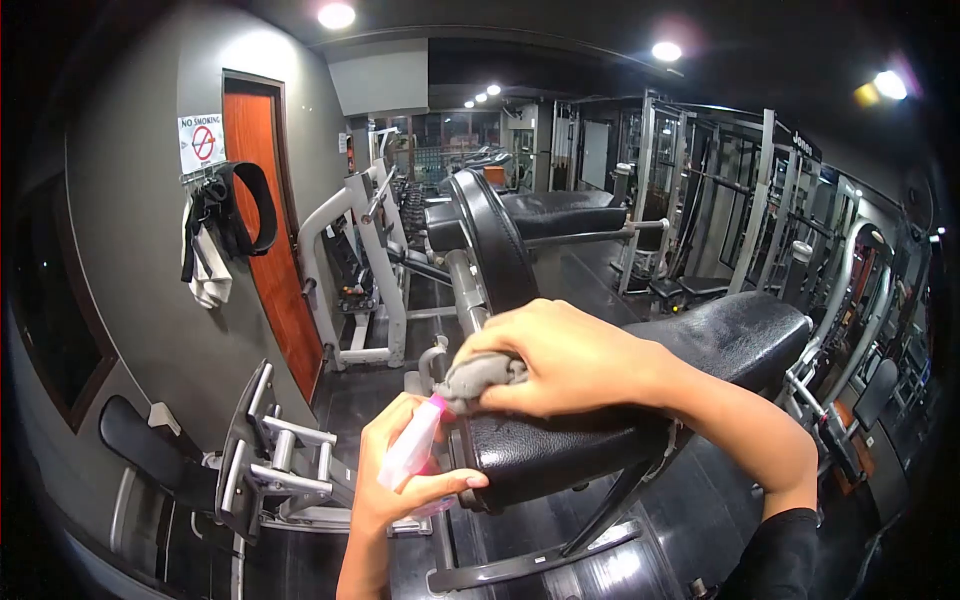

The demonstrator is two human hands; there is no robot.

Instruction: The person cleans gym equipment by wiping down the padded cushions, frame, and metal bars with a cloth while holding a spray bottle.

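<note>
My left hand (400,465) is wrapped round a clear spray bottle with a pink top (412,448), held tilted beside the near end of a black padded bench (560,450). In my right hand (550,355) a crumpled grey cloth (483,376) is bunched between the fingers, close to the bottle's pink top. Whether the cloth touches the bottle I cannot tell. Both hands are above the bench's left end, near its upright black pad (495,235). My right forearm crosses over the bench seat.
A grey and black machine (275,460) stands low on the left, and a white-framed machine (370,270) is behind it. Racks with bars (750,200) line the right. A belt (255,210) and cloths (207,262) hang on the wall by an orange door (265,210).
</note>
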